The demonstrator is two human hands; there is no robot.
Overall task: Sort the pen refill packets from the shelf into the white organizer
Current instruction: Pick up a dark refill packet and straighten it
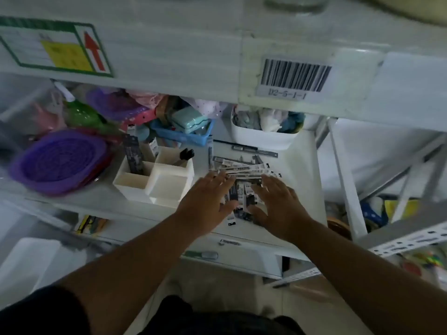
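Refill packets (242, 187) heaped between both flat, spread hands, left grip (208, 199), right grip (278, 204)

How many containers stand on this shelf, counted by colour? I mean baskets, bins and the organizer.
Purple basket: 1
Blue basket: 1
White bin: 1
White organizer: 1
Total: 4

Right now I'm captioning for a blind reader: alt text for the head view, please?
Both hands, left hand and right hand, spread open over a pile of pen refill packets on a white shelf, beside a white organizer holding a few dark packets.
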